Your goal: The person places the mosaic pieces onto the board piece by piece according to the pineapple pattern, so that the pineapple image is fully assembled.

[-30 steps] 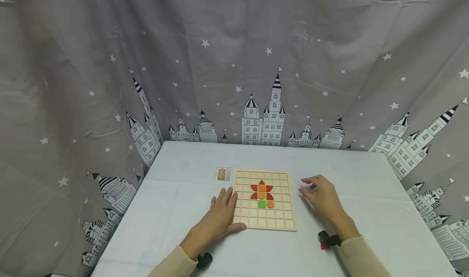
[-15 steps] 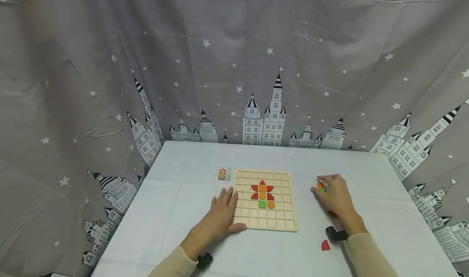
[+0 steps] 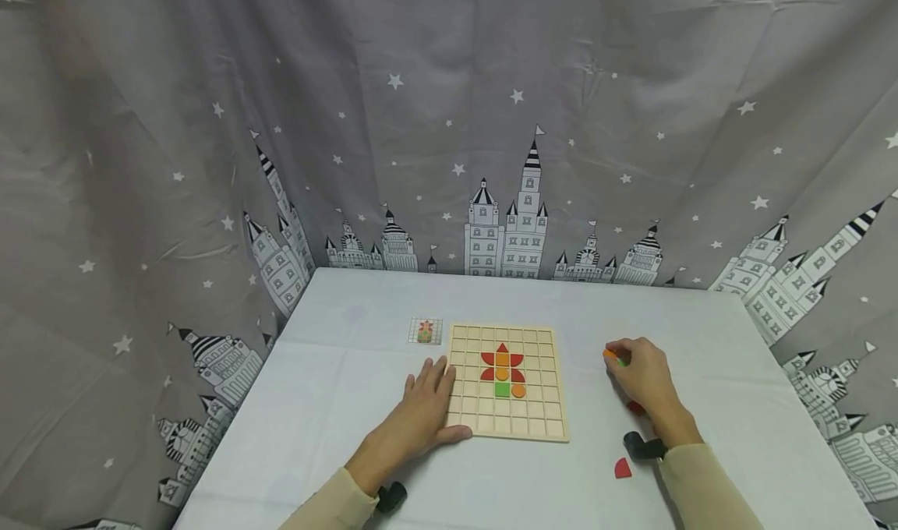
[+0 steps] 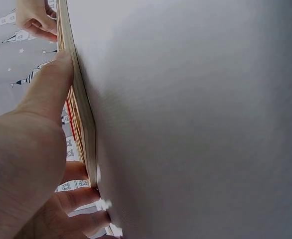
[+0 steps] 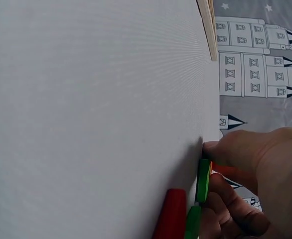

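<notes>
My left hand (image 3: 417, 417) rests with spread fingers along the left edge of the wooden grid board (image 3: 554, 405), thumb on its near corner. Red, orange and green pieces form a figure on the board, with a green square (image 3: 502, 390) and an orange disc (image 3: 518, 390) at its bottom. To the right of the board, my right hand (image 3: 644, 370) pinches another orange disc (image 3: 610, 353) between thumb and fingers. In the right wrist view, green pieces (image 5: 203, 180) lie right under that hand, beside a red piece (image 5: 170, 214).
A small pattern card (image 3: 425, 331) lies off the board's upper left corner. A red quarter-round piece (image 3: 622, 468) lies near my right wrist, and another red piece (image 3: 635, 408) is partly hidden under that hand. A grey curtain (image 3: 449, 125) hangs behind the white table (image 3: 337, 319).
My right hand has moved right, away from the board, to the loose pieces and has closed its fingertips on an orange disc. The left hand stays on the board's edge.
</notes>
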Available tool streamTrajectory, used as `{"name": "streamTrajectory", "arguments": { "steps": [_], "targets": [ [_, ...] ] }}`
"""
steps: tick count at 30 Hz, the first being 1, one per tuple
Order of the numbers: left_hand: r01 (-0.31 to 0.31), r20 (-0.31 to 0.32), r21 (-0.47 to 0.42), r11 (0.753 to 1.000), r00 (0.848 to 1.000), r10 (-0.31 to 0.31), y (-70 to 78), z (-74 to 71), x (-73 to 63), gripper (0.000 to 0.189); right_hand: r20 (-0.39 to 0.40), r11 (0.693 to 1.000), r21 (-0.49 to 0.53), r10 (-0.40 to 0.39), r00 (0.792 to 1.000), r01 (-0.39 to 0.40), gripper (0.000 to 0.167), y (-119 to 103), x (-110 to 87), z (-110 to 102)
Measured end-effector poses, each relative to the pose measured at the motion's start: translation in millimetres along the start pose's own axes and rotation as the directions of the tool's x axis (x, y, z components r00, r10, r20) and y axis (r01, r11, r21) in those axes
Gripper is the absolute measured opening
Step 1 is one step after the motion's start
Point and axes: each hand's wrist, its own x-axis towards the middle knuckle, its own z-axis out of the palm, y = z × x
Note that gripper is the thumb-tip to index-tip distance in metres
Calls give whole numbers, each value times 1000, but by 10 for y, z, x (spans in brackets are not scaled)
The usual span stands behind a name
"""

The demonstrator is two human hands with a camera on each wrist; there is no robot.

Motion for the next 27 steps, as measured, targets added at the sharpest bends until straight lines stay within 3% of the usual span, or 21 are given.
{"name": "streamTrajectory", "arguments": {
  "steps": [12,20,27],
  "targets": [
    [2,-3,-7,1000,1000,-2,-4,8,4,115,-38,999,3,-36,999,37,32,37,-10,21],
    [10,-2,7,1000,1000,-10,5,7,3,115,-46,999,9,-50,998,50,30,-50,-45,28],
    [6,-5,7,1000,1000,-6,11,0,-2,115,-41,993,18,-115,993,115,27,-162,-89,45]
  ]
}}
